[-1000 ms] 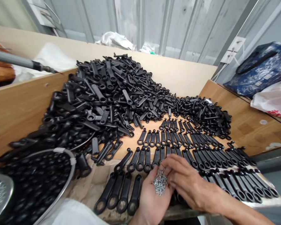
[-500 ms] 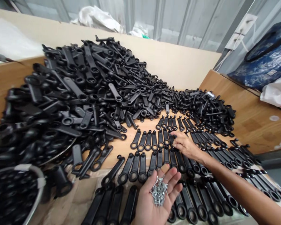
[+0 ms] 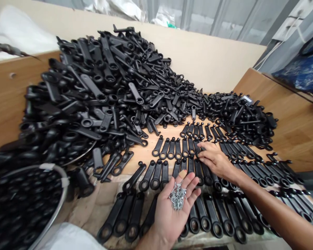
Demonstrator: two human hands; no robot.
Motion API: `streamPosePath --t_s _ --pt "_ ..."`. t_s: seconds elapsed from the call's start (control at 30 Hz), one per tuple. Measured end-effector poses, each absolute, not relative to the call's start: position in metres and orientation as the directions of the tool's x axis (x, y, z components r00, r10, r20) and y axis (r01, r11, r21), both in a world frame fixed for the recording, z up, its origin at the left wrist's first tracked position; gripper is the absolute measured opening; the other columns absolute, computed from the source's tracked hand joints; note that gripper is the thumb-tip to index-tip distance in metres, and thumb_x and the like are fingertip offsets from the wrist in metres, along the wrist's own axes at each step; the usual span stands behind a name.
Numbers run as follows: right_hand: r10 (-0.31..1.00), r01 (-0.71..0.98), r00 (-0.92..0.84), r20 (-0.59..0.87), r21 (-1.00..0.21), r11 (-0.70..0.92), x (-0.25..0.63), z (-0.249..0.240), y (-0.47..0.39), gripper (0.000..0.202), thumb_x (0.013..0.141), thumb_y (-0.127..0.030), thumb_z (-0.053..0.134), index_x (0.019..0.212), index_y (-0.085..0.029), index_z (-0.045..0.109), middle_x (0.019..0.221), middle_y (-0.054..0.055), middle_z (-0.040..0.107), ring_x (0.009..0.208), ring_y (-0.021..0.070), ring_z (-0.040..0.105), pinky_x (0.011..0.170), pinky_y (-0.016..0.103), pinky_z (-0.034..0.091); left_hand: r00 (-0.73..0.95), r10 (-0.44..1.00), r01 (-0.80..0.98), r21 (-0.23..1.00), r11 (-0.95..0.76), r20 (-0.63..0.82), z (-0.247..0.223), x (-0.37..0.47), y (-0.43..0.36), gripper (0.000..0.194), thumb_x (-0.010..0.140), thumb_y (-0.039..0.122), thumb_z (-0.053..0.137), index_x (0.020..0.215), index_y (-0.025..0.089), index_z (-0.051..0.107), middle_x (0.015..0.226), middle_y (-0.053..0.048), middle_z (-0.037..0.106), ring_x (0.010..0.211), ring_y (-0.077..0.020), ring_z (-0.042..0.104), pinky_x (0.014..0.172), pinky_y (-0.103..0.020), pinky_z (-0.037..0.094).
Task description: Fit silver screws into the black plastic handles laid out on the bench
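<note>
My left hand (image 3: 169,211) is palm up and cupped, with a small heap of silvery screws (image 3: 177,197) in it. A tan wrap covers one of its fingertips. Past it, my right hand (image 3: 217,161) is palm down over the rows of black crank-shaped handles (image 3: 171,149), each with a ring at one end and a small knob at the other. Its bent fingertips meet at one handle in the second row from the back; anything tiny between them is hidden. More handles (image 3: 131,217) lie under and around both hands.
A big heap of loose black handles (image 3: 99,86) fills the back left and runs to the right. At front left stands a round tub (image 3: 64,184) of small black parts. Wooden boards (image 3: 261,93) edge the table, and a blue bag (image 3: 302,69) sits at far right.
The camera view has shifted, so the table appears farther right and slightly higher. My right hand stays at the same row, its fingers bent a little more. The screws remain in my left palm.
</note>
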State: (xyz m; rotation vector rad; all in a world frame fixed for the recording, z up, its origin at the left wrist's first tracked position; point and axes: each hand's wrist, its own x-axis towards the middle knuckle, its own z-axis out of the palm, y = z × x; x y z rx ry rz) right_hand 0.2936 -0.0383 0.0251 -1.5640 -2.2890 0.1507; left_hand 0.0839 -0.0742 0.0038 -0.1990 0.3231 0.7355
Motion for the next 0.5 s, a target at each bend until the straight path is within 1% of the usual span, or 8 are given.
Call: streamPosePath --t_s 0.1,0.2,0.27,0.33,0.5 --pt "0.852 0.790 -0.430 0.299 -0.333 0.515 0.269 0.047 -0.056 0.019 0.081 -0.014 0.043 0.084 -0.018 0.061 0.116 0.008 0.047 0.110 0.0222 0.040 0.094 0.042 0.034 0.696 0.639 -0.691 -0.063 0.720 -0.328 0.004 0.085 -0.075 0.034 0.083 0.031 0.039 0.100 0.009 0.058 0.105 -0.013 0.061 0.104 -0.0248 0.051 0.095 -0.042 0.032" --pt "0.794 0.723 -0.543 0.274 -0.328 0.607 0.244 0.061 -0.072 0.021 0.079 -0.013 0.044 0.088 -0.021 0.062 0.120 0.005 0.045 0.115 0.0230 0.034 0.095 0.041 0.033 0.701 0.660 -0.701 -0.088 0.708 -0.269 0.003 0.087 -0.076 0.031 0.084 0.028 0.037 0.101 0.011 0.057 0.091 -0.008 0.064 0.087 -0.0156 0.057 0.086 -0.033 0.038" --pt "0.774 0.719 -0.589 0.231 -0.289 0.633 0.232 0.062 -0.078 0.022 0.078 -0.012 0.044 0.090 -0.020 0.061 0.124 0.006 0.042 0.119 0.0249 0.030 0.096 0.042 0.032 0.697 0.672 -0.710 -0.110 0.696 -0.250 0.002 0.088 -0.076 0.029 0.084 0.027 0.037 0.101 0.012 0.057 0.087 -0.005 0.064 0.080 -0.0118 0.057 0.078 -0.026 0.041" --pt "0.770 0.729 -0.608 0.194 -0.246 0.639 0.225 0.058 -0.080 0.020 0.078 -0.013 0.044 0.088 -0.019 0.060 0.125 0.006 0.041 0.120 0.0263 0.028 0.095 0.043 0.032 0.686 0.679 -0.722 -0.121 0.682 -0.261 0.000 0.089 -0.076 0.026 0.084 0.025 0.039 0.098 0.013 0.058 0.088 -0.004 0.064 0.081 -0.0113 0.057 0.073 -0.023 0.041" --pt "0.790 0.775 -0.587 0.176 -0.162 0.611 0.219 0.047 -0.082 0.019 0.079 -0.014 0.042 0.085 -0.017 0.059 0.122 0.006 0.045 0.118 0.0270 0.029 0.093 0.045 0.033 0.647 0.685 -0.750 -0.118 0.651 -0.334 -0.003 0.089 -0.076 0.020 0.081 0.022 0.044 0.090 0.014 0.060 0.082 -0.001 0.066 0.079 -0.0109 0.057 0.070 -0.022 0.041"
